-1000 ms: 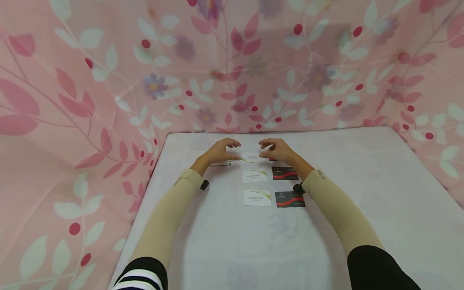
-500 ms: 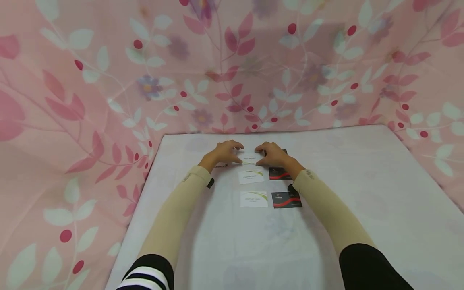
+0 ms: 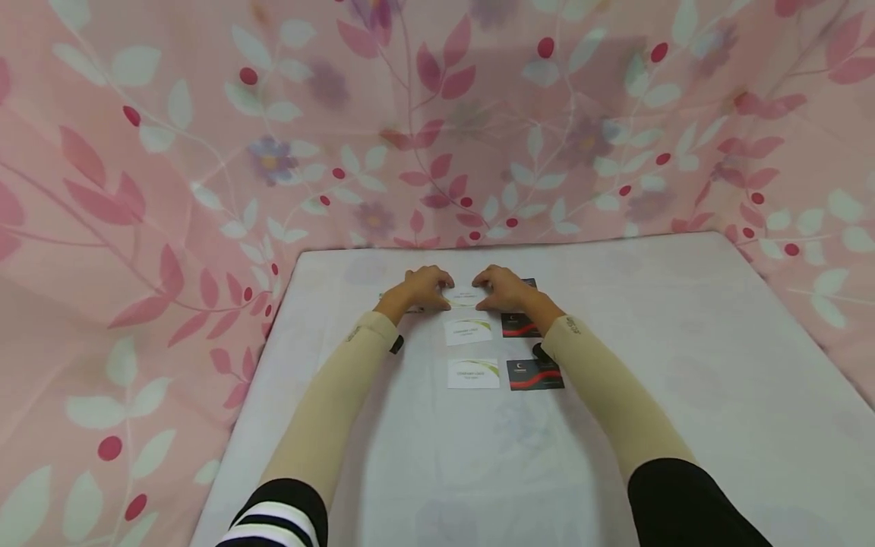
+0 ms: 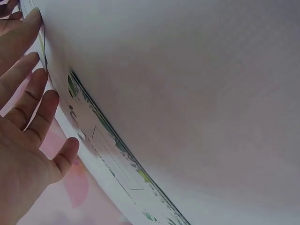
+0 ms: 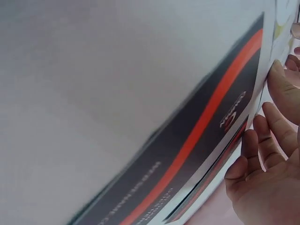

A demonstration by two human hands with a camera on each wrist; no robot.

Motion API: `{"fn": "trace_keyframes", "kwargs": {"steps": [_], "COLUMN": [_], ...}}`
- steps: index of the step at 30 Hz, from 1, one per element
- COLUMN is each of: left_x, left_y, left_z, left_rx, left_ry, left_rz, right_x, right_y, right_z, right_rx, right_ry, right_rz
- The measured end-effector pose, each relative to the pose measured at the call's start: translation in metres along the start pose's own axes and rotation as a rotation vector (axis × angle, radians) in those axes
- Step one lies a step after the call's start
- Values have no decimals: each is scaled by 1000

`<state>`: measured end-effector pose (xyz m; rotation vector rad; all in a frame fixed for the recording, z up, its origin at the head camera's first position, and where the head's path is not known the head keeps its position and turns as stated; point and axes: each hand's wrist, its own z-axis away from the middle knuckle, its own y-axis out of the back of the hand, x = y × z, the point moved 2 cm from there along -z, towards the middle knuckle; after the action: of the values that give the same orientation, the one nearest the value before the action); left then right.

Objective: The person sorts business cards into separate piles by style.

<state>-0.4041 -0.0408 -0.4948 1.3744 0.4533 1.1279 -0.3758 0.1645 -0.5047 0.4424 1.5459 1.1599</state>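
A white business card (image 3: 464, 297) with a green curve lies at the far end of a column of white cards. On its left edge my left hand (image 3: 428, 288) has thumb and fingertips, spread apart. My right hand (image 3: 503, 289) touches the opposite edge in the same way, thumb at the near corner. Loosely extended fingers show in the left wrist view, beside a stack of floral-bordered cards (image 4: 119, 154). Under the right hand and wrist lie black cards with a red stripe; one black card (image 5: 201, 126) fills much of the right wrist view.
Nearer me lie a middle white card (image 3: 468, 331) beside a partly covered black card (image 3: 519, 325), then a front white card (image 3: 473, 373) beside a front black card (image 3: 535, 375). The white-covered table (image 3: 478, 471) meets a pink floral cloth (image 3: 383, 182) behind.
Both hands have closed in on the far white card, from apart to its two side edges. The head view has shifted slightly. The nearer cards keep their arrangement.
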Motion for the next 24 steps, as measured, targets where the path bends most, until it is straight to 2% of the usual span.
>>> {"fn": "trace_keyframes", "kwargs": {"steps": [7,14,24], "left_x": [2,0,2], "left_y": [0,-2,1], "left_z": [4,4,6], "left_rx": [-2,1,-1], "left_ry": [10,20,-24], "left_rz": [4,-4,-11], "right_x": [-3,-6,-6], "right_y": [0,0,0], "right_z": [-1,4,4], "right_rx": [-7,-4,9], "right_ry": [-40,-21,-19], "right_rz": [0,1,35]}}
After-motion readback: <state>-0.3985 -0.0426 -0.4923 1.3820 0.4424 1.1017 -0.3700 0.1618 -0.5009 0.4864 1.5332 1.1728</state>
